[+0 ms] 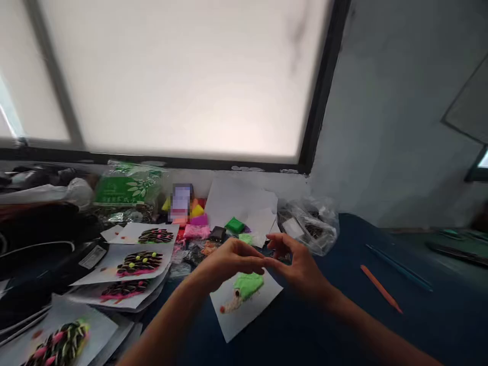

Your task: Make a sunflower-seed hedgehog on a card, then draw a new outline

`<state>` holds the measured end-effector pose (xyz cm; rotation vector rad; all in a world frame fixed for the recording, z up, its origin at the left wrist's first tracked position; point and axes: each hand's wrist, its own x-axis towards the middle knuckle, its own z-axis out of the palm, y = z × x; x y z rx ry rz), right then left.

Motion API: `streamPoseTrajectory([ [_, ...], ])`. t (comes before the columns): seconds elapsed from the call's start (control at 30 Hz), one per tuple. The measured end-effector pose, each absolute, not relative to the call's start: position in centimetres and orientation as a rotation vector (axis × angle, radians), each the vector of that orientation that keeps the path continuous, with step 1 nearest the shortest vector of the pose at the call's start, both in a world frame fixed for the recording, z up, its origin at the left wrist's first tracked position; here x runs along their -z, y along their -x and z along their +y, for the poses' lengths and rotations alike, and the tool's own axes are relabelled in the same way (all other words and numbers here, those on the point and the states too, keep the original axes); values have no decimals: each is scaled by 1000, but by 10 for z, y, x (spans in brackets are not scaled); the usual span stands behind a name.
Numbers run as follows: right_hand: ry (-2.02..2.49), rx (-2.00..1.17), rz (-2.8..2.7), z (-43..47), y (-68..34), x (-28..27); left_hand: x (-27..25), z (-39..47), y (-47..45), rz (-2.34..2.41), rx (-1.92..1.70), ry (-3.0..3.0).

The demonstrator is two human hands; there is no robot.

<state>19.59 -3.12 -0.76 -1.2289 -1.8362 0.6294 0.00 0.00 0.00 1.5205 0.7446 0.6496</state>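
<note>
Two hands meet fingertip to fingertip above the card (244, 310): left hand (229, 262) and right hand (297, 267) pinch something too small to tell, just over the green clay (248, 283). Finished cards (129, 264) stacked left.

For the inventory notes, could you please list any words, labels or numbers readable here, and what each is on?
None can be read.
Green and white plastic bag: white printing, too blurred.
White label on the black object: too small.
Upright card behind the clay pieces: blurred out.

Paper sheet (244, 310) lies under both hands (267, 262).
</note>
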Motion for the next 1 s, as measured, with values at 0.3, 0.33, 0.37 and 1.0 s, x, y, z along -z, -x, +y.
streamPoseTrajectory([
  [0.3,1027,-692,-1790,-35,-189,8,8,6,2,801,-790,-1392],
  [0.33,1011,-689,-1809,-37,-188,7,8,6,2,796,-790,-1383],
  [0.37,999,-700,-1823,-38,-186,7,8,6,2,793,-787,-1376],
  [1.0,1116,-1010,-1598,-37,-184,4,6,4,-2,846,-821,-1352],
])
